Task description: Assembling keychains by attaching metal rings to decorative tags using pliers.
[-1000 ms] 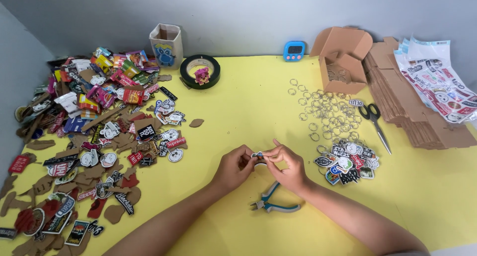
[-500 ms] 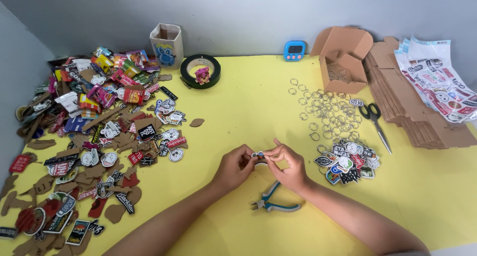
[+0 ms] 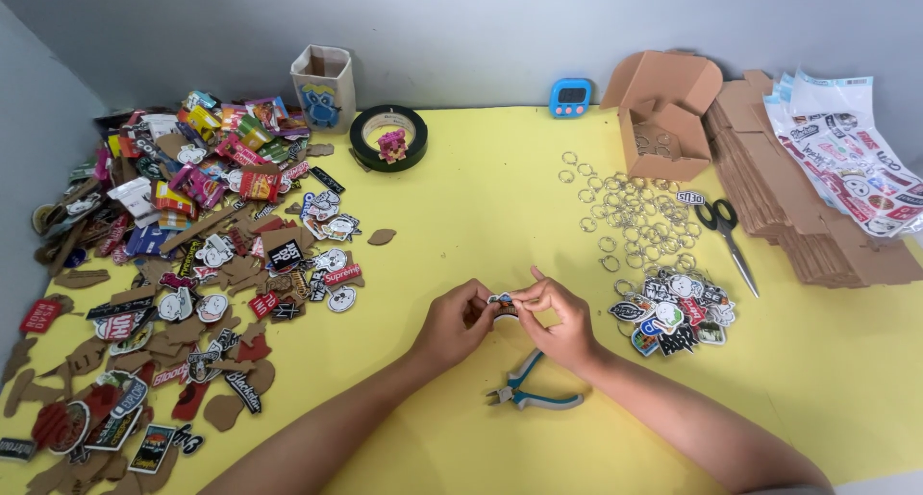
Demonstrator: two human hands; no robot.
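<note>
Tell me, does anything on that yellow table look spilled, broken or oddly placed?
Nothing looks damaged. The odd bit is a small pink toy figure sitting inside the black tape roll. Sticker pieces sprawl loosely at left, and metal rings lie scattered near the scissors.

Over the yellow table (image 3: 461,197), the left hand (image 3: 454,324) and right hand (image 3: 562,319) pinch a small charm (image 3: 502,302) between their fingertips. Pliers (image 3: 531,389) lie near the front edge, just below the hands. Metal rings (image 3: 630,216) and scissors (image 3: 726,234) lie toward the right edge, with a heap of stickers (image 3: 183,264) along the left.
</note>
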